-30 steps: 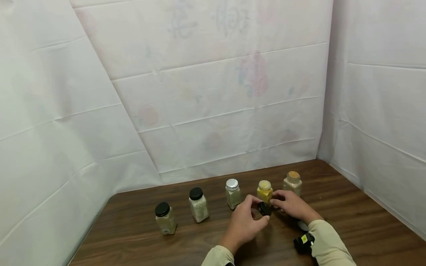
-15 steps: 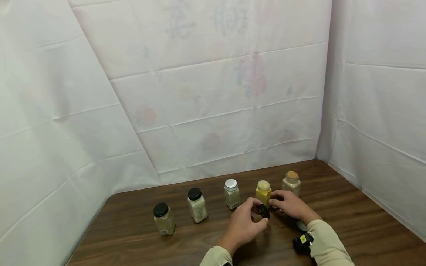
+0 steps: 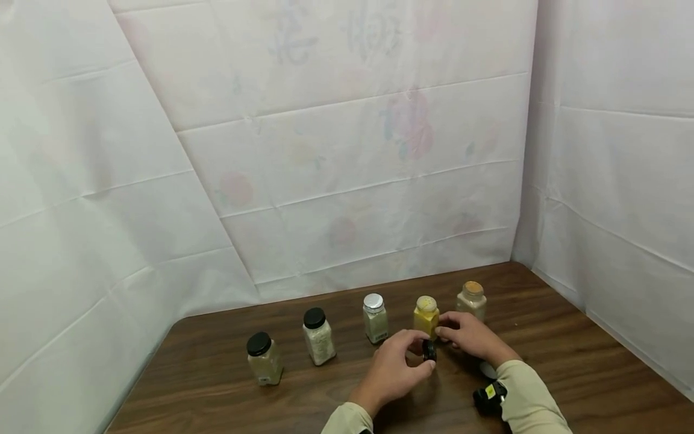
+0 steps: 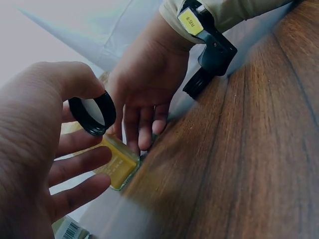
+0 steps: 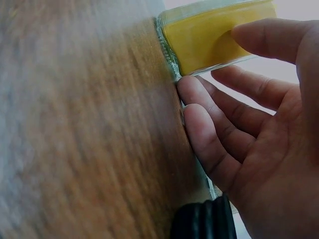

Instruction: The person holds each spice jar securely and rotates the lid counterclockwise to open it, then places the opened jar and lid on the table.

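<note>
My left hand (image 3: 391, 369) pinches a black screw lid (image 3: 429, 351) between thumb and index finger. The lid stands on edge, and its pale inner face shows within the black rim (image 4: 106, 112) in the left wrist view. Just beyond it, a square glass jar of yellow powder (image 3: 425, 323) stands upright on the table, its black lid off and a pale, yellow-specked top showing. My right hand (image 3: 470, 339) holds this jar low on its right side. In the right wrist view the thumb (image 5: 254, 40) lies against the yellow jar's face, with the other fingers around its side.
Left of the yellow jar stand a silver-topped jar (image 3: 375, 319) and two black-lidded jars, one white-grained (image 3: 320, 343), one tan (image 3: 265, 361). An orange-topped jar (image 3: 472, 299) stands behind my right hand. A pale disc (image 3: 488, 369) lies under the right wrist. White cloth (image 3: 347, 169) hangs behind the table.
The black lid has turned in my left fingers from facing up to standing on edge. My right hand keeps its place at the yellow jar. The head view has shifted slightly.
</note>
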`<move>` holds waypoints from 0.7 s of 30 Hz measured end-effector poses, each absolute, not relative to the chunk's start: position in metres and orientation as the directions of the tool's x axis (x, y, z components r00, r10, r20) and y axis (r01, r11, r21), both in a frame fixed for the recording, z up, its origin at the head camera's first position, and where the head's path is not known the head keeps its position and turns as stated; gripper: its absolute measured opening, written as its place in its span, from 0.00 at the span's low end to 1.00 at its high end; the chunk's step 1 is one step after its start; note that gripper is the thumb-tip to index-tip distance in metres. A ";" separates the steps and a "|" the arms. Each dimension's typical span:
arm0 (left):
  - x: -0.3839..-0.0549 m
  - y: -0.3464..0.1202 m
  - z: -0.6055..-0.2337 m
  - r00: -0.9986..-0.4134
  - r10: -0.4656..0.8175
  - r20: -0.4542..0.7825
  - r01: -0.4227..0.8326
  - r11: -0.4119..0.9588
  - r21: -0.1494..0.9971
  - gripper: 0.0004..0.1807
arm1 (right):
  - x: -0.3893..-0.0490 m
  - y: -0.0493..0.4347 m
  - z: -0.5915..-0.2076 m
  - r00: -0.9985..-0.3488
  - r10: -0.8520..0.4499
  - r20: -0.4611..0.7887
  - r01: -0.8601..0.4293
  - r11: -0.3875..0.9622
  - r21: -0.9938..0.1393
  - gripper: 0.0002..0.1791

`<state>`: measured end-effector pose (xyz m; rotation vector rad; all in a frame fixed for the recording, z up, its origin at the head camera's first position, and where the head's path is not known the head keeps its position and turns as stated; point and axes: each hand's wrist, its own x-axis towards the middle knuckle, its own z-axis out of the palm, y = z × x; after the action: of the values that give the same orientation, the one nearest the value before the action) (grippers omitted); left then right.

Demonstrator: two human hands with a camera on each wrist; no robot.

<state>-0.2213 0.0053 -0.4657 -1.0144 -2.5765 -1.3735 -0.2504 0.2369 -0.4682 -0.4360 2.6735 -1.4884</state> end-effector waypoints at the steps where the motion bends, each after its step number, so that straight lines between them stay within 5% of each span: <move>1: -0.221 0.005 -0.467 -0.780 0.531 0.332 0.575 0.398 0.714 0.21 | -0.250 0.236 -0.469 -0.960 -0.265 0.092 -0.218 0.496 -0.840 0.22; 21: -0.218 0.014 -0.475 -0.761 0.584 0.283 0.634 0.577 0.515 0.22 | -0.251 0.235 -0.467 -0.965 -0.253 0.068 -0.197 0.527 -0.827 0.21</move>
<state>-0.2183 0.0141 -0.4753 -1.0511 -2.7156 -0.9380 -0.2513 0.2354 -0.4673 -0.3964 2.6921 -1.4467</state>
